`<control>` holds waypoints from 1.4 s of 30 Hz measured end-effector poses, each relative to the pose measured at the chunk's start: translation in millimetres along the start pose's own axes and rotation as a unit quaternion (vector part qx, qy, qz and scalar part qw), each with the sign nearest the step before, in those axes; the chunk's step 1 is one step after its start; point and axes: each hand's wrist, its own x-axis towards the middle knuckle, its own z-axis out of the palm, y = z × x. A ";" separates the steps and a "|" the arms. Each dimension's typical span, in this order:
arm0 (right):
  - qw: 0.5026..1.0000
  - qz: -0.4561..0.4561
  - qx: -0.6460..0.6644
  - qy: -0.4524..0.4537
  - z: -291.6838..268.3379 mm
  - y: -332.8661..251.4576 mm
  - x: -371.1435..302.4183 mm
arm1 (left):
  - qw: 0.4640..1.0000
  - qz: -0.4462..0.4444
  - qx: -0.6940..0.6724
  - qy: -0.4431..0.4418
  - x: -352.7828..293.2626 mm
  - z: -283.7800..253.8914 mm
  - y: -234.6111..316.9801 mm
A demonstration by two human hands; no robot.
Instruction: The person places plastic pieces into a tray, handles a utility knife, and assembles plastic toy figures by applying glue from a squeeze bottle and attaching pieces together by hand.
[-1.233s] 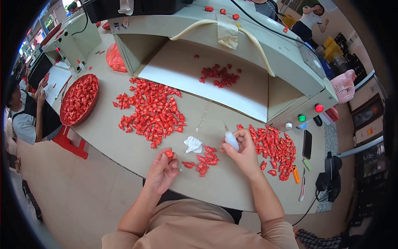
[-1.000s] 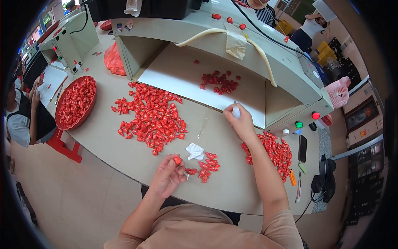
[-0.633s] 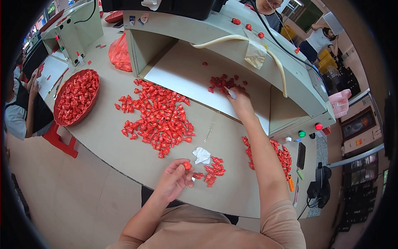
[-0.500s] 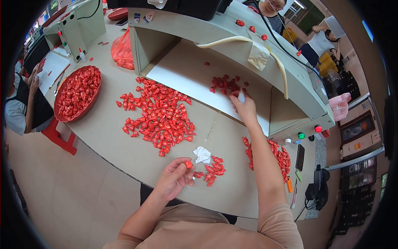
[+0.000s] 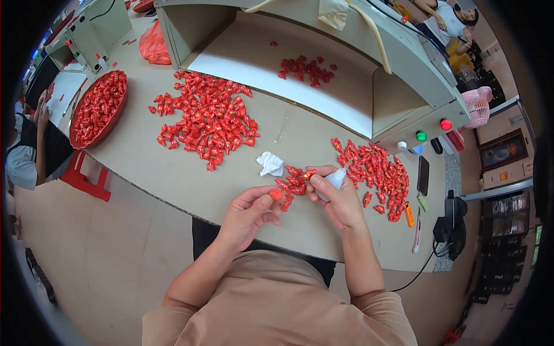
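Between its thumb and fingers, my left hand (image 5: pixel 245 218) pinches a small rounded red plastic piece (image 5: pixel 276 194). My right hand (image 5: pixel 345 209) is closed around a small white squeeze bottle (image 5: pixel 334 178), and its fingertips also hold a shiny red piece (image 5: pixel 309 174). Both hands are close together over the table's near side. Just beyond them lies a small cluster of red figure-like parts (image 5: pixel 293 184), partly covered by my fingers. A crumpled white tissue (image 5: pixel 270 164) rests left of that cluster. Loose red pieces (image 5: pixel 310 70) lie on the white sheet inside the open box-like bench unit.
Large heaps of red parts lie at left (image 5: pixel 208 118) and right (image 5: pixel 381 173). A full red basin (image 5: pixel 99 109) stands far left, near another person's hands. The bench unit (image 5: pixel 407 124) rises behind. At right are a phone (image 5: pixel 423 176), an orange lighter (image 5: pixel 409 215) and a cutter (image 5: pixel 416 230).
My right hand has come back from the bench unit to beside my left, bringing the bottle and a red piece. My left hand still pinches its piece. The view has tilted downward.
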 end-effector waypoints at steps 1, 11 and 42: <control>1.000 0.002 0.005 -0.007 -2.3 6.6 -5.6 | 1.000 0.001 0.014 0.004 -1.5 4.5 -4.0; 0.998 -0.037 -0.059 -0.003 18.9 15.9 -31.2 | 0.995 0.026 0.089 0.030 -5.8 4.1 -16.2; 0.984 0.030 -0.174 -0.034 5.2 19.5 -26.6 | 0.939 0.036 0.341 0.035 0.0 -5.1 -7.0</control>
